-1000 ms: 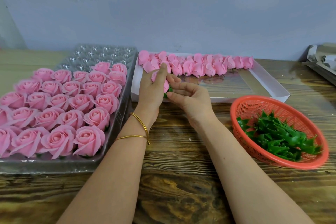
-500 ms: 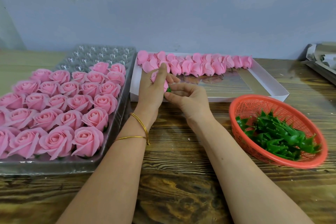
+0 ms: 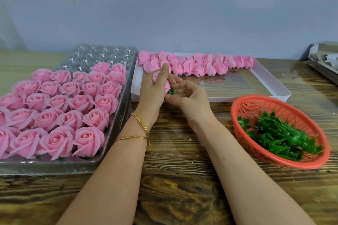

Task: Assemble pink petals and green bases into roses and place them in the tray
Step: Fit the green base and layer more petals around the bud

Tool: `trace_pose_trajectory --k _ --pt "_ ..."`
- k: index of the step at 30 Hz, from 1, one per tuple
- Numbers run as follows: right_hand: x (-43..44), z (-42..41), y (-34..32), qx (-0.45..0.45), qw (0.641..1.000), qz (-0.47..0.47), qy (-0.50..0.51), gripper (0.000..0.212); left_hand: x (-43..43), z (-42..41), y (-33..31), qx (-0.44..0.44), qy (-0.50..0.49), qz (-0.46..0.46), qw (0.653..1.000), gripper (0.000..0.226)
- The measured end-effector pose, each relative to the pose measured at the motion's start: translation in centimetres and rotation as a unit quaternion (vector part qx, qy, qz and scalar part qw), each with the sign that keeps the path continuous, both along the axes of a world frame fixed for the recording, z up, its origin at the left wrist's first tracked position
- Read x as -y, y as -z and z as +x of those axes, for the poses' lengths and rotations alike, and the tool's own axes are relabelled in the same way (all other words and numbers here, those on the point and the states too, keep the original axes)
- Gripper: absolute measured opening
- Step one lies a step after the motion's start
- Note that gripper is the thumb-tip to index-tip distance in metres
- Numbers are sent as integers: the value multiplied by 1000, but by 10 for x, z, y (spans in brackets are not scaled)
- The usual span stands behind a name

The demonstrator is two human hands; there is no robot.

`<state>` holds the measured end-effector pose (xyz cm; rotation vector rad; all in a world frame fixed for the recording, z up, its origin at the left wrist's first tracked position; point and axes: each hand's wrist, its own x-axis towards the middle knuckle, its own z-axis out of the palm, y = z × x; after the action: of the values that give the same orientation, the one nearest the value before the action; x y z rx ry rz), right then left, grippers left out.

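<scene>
One tilted rose (image 3: 158, 79), green base (image 3: 171, 91) down-right

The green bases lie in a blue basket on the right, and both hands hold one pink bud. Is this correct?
Not quite. The head view shows that the basket is orange-red, not blue. The green bases do lie in it on the right, and the left hand and right hand together hold one pink bud.

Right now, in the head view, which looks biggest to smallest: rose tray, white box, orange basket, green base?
1. rose tray
2. white box and orange basket look alike; the basket is nearer, so unsure
3. green base, tiny
</scene>
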<state>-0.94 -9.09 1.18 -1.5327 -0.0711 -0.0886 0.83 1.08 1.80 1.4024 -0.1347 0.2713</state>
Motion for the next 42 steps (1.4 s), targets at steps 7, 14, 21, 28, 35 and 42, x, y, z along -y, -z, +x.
trace_pose_trajectory --k 7,14,21,28,35,42 --pt "-1 -1 1 9 1000 -13 12 39 -1 -1 -3 -6 6 -22 1000 46" --pt "-4 -2 0 11 999 -43 21 33 -1 -2 -3 -4 0 -15 1000 47" --pt "-6 -3 -6 -43 996 74 10 29 -1 -2 -3 -15 -6 -6 1000 46" --pt "-8 -6 -7 -53 993 103 -34 25 -4 1 -2 -19 1 -29 999 51" --pt "-6 -7 -8 -88 981 169 -36 22 -5 2 -3 -26 11 -42 999 49" --pt "-7 -10 -11 -86 974 206 -43 16 -3 1 -6 -30 14 -52 998 46"
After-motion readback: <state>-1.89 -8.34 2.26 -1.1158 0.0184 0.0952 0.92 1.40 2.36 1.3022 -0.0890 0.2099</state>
